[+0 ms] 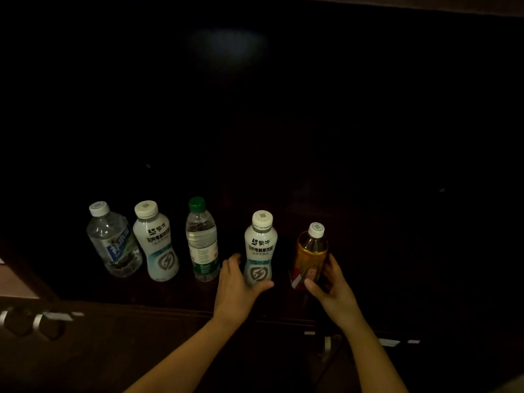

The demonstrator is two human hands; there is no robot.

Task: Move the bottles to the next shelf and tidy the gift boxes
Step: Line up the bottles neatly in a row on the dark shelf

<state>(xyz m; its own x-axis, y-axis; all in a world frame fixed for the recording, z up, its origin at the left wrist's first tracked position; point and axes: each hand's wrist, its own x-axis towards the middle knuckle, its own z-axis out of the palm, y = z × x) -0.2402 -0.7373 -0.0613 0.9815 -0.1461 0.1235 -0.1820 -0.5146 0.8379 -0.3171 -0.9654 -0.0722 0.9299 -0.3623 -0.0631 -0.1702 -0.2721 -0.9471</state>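
Several bottles stand in a row on a dark shelf (283, 180). From the left: a clear water bottle (113, 239) with a blue label, a white drink bottle (157, 241), a clear bottle with a green cap (202, 239), a second white drink bottle (260, 246) and an amber tea bottle (310, 255). My left hand (236, 285) wraps around the base of the second white bottle. My right hand (330, 287) grips the lower part of the amber bottle. No gift boxes are visible.
The shelf interior is very dark, with a faint light patch (226, 43) on its back. The shelf's front edge (170, 307) runs below the bottles. Metal handles (37, 324) show at the lower left, and a pale surface (14, 282) lies at the left edge.
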